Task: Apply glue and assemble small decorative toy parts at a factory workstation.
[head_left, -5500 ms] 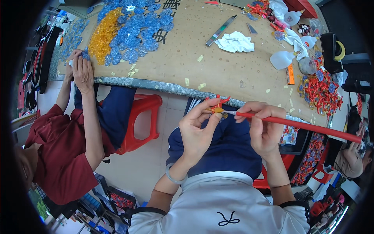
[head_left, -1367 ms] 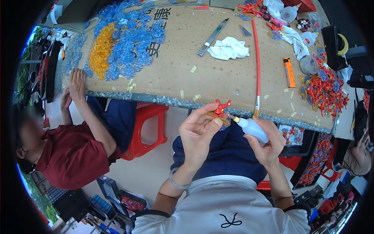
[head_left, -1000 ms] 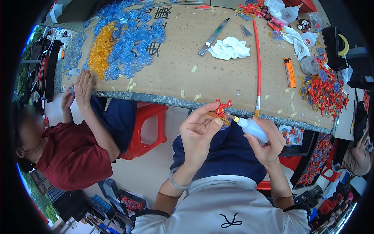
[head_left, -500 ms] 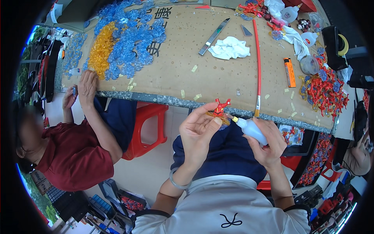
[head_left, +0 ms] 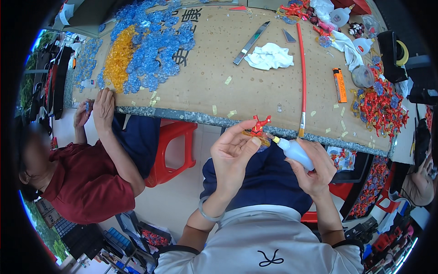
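Observation:
Between the thumb and fingers of my left hand is a small red toy figure on a clear yellow base, held just off the table's front edge. My right hand is wrapped round a white squeeze bottle with a yellow collar, tilted so its thin tip points left and meets the figure near its base. Whether any liquid comes out is too small to see. Close beyond my right hand lies a long red-handled brush, bristles toward me.
On the board-covered table lie a white cloth, a cutter knife and an orange lighter. Red figures are heaped at right; blue pieces and yellow pieces at left. A co-worker sits left by a red stool.
My hands, the figure and the bottle stay almost in place. The co-worker's near hand has shifted slightly.

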### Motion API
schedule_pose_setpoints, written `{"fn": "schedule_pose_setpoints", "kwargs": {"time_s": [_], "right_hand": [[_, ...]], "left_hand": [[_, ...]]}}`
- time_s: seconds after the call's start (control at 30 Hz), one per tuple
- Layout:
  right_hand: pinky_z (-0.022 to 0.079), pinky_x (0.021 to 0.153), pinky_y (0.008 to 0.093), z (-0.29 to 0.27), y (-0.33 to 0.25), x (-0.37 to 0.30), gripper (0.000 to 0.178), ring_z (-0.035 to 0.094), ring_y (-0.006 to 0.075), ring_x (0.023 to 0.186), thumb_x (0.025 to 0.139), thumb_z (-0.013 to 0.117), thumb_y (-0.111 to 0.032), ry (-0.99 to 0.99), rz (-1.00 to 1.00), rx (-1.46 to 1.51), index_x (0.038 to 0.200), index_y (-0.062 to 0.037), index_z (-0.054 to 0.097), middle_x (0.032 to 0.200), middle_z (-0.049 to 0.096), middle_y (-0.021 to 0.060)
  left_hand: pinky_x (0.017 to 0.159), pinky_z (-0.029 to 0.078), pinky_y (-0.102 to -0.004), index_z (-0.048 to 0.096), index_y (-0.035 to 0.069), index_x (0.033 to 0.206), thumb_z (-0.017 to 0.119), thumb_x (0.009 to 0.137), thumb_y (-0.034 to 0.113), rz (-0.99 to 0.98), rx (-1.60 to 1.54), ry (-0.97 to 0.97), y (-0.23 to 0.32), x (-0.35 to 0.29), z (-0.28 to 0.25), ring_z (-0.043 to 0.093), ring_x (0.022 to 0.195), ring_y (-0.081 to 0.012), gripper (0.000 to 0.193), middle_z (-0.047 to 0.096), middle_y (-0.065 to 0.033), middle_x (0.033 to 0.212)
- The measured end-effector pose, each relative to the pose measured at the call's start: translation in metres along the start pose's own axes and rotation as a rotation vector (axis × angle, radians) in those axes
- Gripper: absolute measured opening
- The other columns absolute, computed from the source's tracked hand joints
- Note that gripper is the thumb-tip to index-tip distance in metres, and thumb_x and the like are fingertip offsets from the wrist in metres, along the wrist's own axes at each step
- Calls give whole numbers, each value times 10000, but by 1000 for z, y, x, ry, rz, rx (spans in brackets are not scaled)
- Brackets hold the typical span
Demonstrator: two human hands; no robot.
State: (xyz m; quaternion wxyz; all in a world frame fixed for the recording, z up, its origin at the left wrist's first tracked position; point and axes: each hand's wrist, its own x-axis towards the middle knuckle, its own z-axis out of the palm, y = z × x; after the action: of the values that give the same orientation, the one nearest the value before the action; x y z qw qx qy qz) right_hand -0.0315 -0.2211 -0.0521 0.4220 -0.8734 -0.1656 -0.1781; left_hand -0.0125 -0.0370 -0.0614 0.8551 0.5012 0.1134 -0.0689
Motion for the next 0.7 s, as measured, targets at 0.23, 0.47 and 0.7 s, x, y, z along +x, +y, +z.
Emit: {"fn": "schedule_pose_setpoints", "kwargs": {"time_s": [0.23, 0.47, 0.7], "right_hand": [[531, 684, 349, 0, 0, 0, 424, 663, 315, 749, 668, 794, -36, -2, 4, -3, 1046, 67, 632, 860, 665, 209], [524, 720, 340, -5, 3, -9, 409, 666, 281, 768, 692, 779, -38, 83, 113, 106, 1052, 81, 624, 887, 672, 204], [486, 882, 325, -5, 40, 22, 373, 595, 208, 1041, 804, 628, 77, 478, 419, 325, 1158, 81, 510, 1114, 611, 159]], "left_hand": [[828, 534, -275, 538, -77, 1195, 617, 862, -41, 1, -17, -4, 0, 1, 1, 656, 923, -179, 344, 666, -169, 990], [841, 535, -293, 468, -52, 1243, 605, 867, -49, 69, 38, 12, 1, 1, -1, 657, 940, -202, 401, 664, -178, 1004], [864, 534, -314, 298, -13, 1309, 625, 828, -96, 193, 153, -6, 1, 2, 1, 654, 972, -221, 587, 657, -185, 1025]]}}
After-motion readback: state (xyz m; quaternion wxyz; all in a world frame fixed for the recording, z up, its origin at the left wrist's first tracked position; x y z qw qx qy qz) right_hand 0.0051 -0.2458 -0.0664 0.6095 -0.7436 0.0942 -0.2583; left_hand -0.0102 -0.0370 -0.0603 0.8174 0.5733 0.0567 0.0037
